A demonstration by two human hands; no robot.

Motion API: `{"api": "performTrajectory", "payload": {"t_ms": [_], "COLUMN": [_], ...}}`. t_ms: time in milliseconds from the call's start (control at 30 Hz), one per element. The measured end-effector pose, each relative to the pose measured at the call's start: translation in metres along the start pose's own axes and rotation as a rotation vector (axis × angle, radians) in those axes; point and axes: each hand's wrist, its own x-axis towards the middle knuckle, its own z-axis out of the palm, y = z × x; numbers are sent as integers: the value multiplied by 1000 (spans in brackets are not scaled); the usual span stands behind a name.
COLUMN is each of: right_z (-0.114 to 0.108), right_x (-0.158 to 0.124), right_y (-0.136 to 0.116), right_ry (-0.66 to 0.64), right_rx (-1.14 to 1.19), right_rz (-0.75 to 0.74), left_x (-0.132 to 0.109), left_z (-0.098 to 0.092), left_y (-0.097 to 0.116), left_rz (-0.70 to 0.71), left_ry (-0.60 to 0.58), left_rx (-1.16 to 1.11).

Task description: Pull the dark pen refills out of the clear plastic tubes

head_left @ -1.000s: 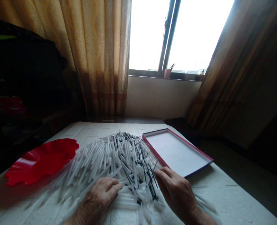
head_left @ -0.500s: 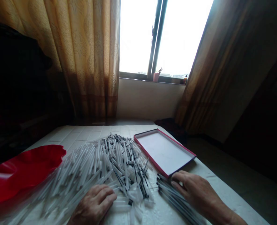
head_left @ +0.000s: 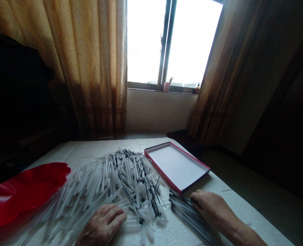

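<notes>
The fingers of the right hand (head_left: pixel 214 207) are bent and drawn close together, the thumb tucked below, over the edge of the bundle (head_left: pixel 189 217) just in front of the tray (head_left: pixel 164 173); I cannot tell whether they pinch a tube. The left hand (head_left: pixel 102 221), in front and left of the tray, lies low with its fingers together at the pile (head_left: pixel 104 179), perhaps to steady it; anything under the palm is hidden.

The bundle probably sits off the pile so that its tubes stay apart from the loose ones. They lie roughly parallel, greyish and see-through, dark ends toward the tray.

The pile spreads left of the tray: slim, cloudy-white tubes, lying mostly one way at its left side, crossed with thin black sticks nearer the tray. Further left of the tray is a red bowl (head_left: pixel 30 191) with a wavy rim, likely set there to leave the pile room.
</notes>
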Motion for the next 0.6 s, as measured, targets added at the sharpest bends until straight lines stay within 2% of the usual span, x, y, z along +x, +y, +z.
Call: {"api": "performTrajectory", "payload": {"t_ms": [133,200,300,367,467,600], "right_z": [-15,-27,-44,-50,-43,-13], "right_x": [3,4,3,3,5,15], "right_y": [-6,-15,-40,-63,-102,-150], "right_ry": [21,9,21,56,-45,-199], "right_rx": [-37,-14,139,340,649,936], "right_rz": [-8,-19,-106,-203,-336,-417], "left_x": [0,0,0,0,2,4], "left_z": [6,7,3,-1,-8,-13], "left_y": [-4,-4,0,2,3,3], "left_rz": [60,56,1,-15,-12,-36], "left_ry": [72,64,9,15,71,138], "left_rx": [1,5,12,25,29,-113]}}
